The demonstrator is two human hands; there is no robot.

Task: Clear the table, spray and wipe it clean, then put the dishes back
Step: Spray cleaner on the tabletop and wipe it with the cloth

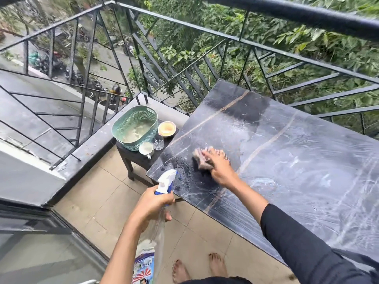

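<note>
A: How are the hands placed?
B: The right hand (218, 167) lies flat with its fingers spread, pressing a cloth (202, 160) onto the worktop (287, 140) near its left edge. The left hand (152, 203), nearer the body and off that edge, is wrapped round a bottle (166, 181). Its nozzle points at the beaded wet area just left of the cloth.
A: What could go wrong?
B: Overspray, I think. Past the right hand's fingertips, lower down on a stool (133, 160), stand the cleared dishes: a basket (133, 128), a bowl (167, 129), a glass (158, 142) and a cup (146, 149). A squeeze aimed too far would likely mist them with cleaner.
A: And the wiping?
B: The cloth sits close to the edge. A hard stroke to the left could carry it off toward the stool, perhaps onto the glass. Liquid pushed over the edge would land on the floor (102, 191) by the bare feet (180, 271), and that is a slipping risk.
A: Anything missed?
B: The far corner, well beyond the right hand, is dull and unstreaked and looks unwiped. Putting the dishes back before wiping it would leave the job half done.
</note>
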